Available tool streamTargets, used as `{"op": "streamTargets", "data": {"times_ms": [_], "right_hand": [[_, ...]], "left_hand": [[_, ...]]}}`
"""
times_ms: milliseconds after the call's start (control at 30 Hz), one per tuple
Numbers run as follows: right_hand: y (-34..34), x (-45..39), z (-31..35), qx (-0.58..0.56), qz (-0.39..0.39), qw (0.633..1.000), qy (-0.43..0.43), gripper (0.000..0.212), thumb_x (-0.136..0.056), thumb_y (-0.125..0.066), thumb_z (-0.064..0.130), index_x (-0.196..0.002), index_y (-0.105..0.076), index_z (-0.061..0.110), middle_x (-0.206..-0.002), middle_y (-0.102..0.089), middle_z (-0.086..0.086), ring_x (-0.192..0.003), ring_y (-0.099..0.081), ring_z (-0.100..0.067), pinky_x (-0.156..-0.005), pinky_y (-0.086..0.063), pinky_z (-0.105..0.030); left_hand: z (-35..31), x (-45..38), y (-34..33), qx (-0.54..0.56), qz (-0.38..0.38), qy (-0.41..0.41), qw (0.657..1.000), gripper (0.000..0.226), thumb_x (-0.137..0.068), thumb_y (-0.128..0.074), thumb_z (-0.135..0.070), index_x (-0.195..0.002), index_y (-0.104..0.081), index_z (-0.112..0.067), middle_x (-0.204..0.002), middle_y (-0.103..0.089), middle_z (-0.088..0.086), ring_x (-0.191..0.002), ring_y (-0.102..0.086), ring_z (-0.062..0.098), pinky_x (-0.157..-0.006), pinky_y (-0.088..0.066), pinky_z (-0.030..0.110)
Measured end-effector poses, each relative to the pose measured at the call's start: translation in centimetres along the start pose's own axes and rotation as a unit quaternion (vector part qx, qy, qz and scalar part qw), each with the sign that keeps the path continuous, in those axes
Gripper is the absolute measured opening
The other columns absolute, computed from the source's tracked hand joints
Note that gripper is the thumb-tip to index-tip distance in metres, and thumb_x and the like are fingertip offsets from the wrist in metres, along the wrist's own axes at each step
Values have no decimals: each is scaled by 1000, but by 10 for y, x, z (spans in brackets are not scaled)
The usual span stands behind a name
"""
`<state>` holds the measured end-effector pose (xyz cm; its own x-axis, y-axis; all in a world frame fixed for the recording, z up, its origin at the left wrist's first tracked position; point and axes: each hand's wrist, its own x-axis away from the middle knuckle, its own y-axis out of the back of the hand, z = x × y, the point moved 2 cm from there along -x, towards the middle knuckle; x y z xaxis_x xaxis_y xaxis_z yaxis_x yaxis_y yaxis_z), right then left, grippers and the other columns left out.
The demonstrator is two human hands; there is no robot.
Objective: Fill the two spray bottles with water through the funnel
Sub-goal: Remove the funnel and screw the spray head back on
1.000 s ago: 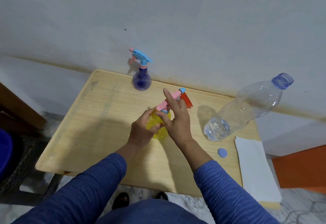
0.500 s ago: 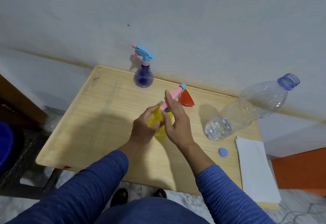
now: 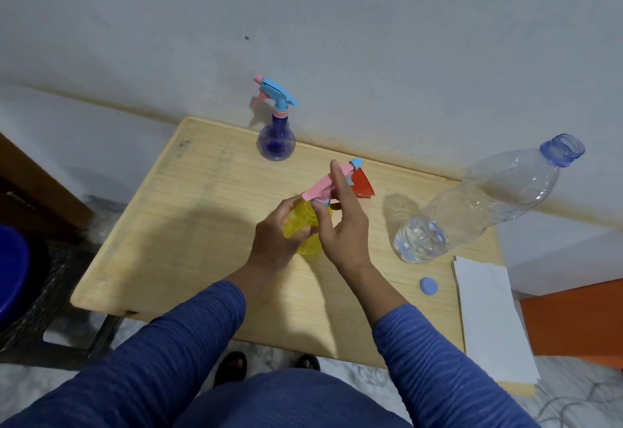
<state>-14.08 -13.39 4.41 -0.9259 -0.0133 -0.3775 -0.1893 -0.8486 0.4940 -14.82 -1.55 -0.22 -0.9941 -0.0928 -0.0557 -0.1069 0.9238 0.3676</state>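
Observation:
A yellow spray bottle [image 3: 308,227] with a pink spray head [image 3: 325,185] stands at the table's middle. My left hand [image 3: 278,240] grips its yellow body from the left. My right hand [image 3: 344,222] pinches the collar of the pink head with thumb and a finger, its forefinger raised along the head. A purple spray bottle [image 3: 276,141] with a blue and pink head stands at the far edge by the wall. The red funnel [image 3: 362,185] lies just behind the yellow bottle. A large clear water bottle [image 3: 488,198], uncapped, stands at the right with a little water at its bottom.
The wooden table [image 3: 188,232] stands against a white wall. A blue bottle cap [image 3: 428,285] lies near the front right. White paper [image 3: 492,319] covers the right edge. A dark blue tub [image 3: 10,276] sits on the floor at left.
My hands have stayed on the yellow bottle while my right fingers shifted round the pink head's collar. The view has shifted slightly.

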Motion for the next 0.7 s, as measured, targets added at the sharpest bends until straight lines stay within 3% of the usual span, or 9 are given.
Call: {"op": "streamTargets", "data": {"times_ms": [67,167,267,333,367,433,533,633,700], "right_hand": [[-5,-3,1,2,-19,1000,-3,66,-85,-66,12,-137,-37,40,-109,-50,5,-93,-50,0,-82,-41,-7],[-7,-3,0,-22,-9,1000,-18,70,-84,-67,14,-135,-32,47,-110,-47,-1,-96,-48,4,-83,-38,-2],[1,2,-5,-12,25,1000,-7,73,-89,-60,11,-138,-20,48,-119,-48,19,-105,-46,7,-91,-33,-1],[2,2,-5,-13,29,999,-17,72,-88,-58,2,-138,-26,41,-122,-37,41,-109,-44,15,-95,-34,-5],[1,0,-3,-15,22,999,-21,72,-86,-58,-1,-138,-30,41,-123,-36,43,-110,-46,12,-97,-39,-12],[0,-3,3,-31,1,999,-24,76,-83,-60,-2,-138,-33,44,-129,-45,30,-112,-52,-3,-96,-47,-28],[0,2,4,-70,-43,995,-60,87,-82,-67,4,-133,-21,58,-127,-51,15,-109,-55,-2,-91,-47,-19],[2,9,3,-66,-114,986,-101,100,-71,-80,22,-134,-11,56,-116,-43,11,-102,-51,-5,-85,-44,-15],[-1,7,3,-43,-116,987,-103,107,-66,-84,28,-137,-7,53,-124,-36,3,-110,-48,-12,-91,-41,-18]], "left_hand": [[2,0,0,-5,2,6,1000,51,-75,-72,-15,-123,-55,-17,-106,-58,-13,-97,-53,4,-74,-38,5],[2,-1,0,-10,8,4,1000,51,-73,-71,-24,-122,-56,-19,-104,-60,-13,-94,-54,3,-74,-37,1],[0,-1,0,-3,5,5,1000,57,-68,-67,-34,-122,-56,-19,-104,-59,-15,-93,-53,1,-74,-35,-3],[0,-1,-1,-3,-1,3,1000,57,-68,-67,-34,-122,-56,-19,-104,-60,-14,-94,-53,2,-73,-34,-3],[1,-1,-1,-8,-3,1,1000,56,-70,-68,-31,-123,-56,-19,-105,-61,-12,-94,-53,2,-72,-34,-3],[2,-2,1,-11,-5,-5,1000,53,-73,-70,-25,-123,-56,-17,-104,-61,-12,-94,-55,5,-72,-35,-3],[1,-3,1,-16,-7,-11,1000,53,-73,-75,-20,-123,-56,-16,-102,-58,-14,-93,-55,5,-72,-34,-4],[1,-3,-2,-20,-21,-19,999,53,-73,-76,-17,-123,-57,-16,-103,-60,-13,-94,-53,2,-72,-35,1],[3,-4,-3,-17,-26,-21,999,53,-72,-76,-15,-122,-57,-16,-106,-63,-10,-95,-54,2,-75,-37,6]]}}
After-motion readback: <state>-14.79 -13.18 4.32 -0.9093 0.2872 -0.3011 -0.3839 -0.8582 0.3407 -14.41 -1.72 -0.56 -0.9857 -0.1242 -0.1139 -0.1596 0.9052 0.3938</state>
